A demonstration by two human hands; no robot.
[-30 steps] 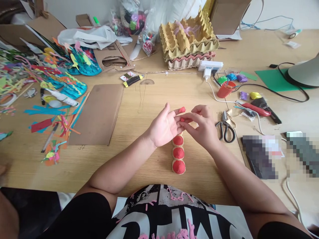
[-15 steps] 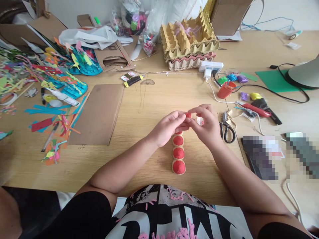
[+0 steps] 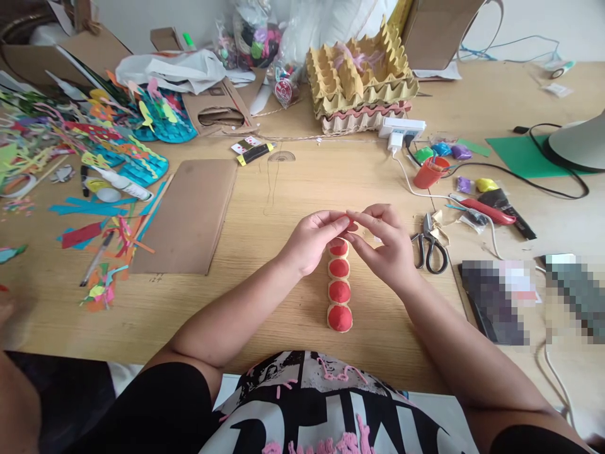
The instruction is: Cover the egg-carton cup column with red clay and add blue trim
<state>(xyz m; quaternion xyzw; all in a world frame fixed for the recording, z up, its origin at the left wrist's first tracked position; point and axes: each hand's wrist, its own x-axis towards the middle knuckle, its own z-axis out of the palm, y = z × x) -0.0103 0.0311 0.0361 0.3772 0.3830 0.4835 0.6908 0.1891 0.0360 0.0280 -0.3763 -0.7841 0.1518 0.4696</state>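
Between the fingertips of both hands is a small piece of red clay point(image 3: 351, 224), flattened and partly covered by the fingers. My left hand point(image 3: 317, 238) pinches it from the left, thumb on top. From the right, my right hand point(image 3: 382, 242) grips it with thumb and index finger. Just below the hands lies an egg carton strip point(image 3: 339, 302), its row of cups running toward me. Red clay covers the tops of the visible cups, and the far end of the strip is partly hidden by my hands.
Scissors point(image 3: 430, 246) lie right of my right hand, near a red cup point(image 3: 430, 172). At left is a cardboard sheet point(image 3: 184, 214) beside paper scraps. Stacked egg trays point(image 3: 362, 82) stand at the back, with a power strip point(image 3: 401, 128) beside them. Two blurred flat devices lie at right.
My fingers have shifted on the red clay, which now looks flatter and wider. My right hand has turned slightly, its index finger reaching further left. The carton strip stays in place.
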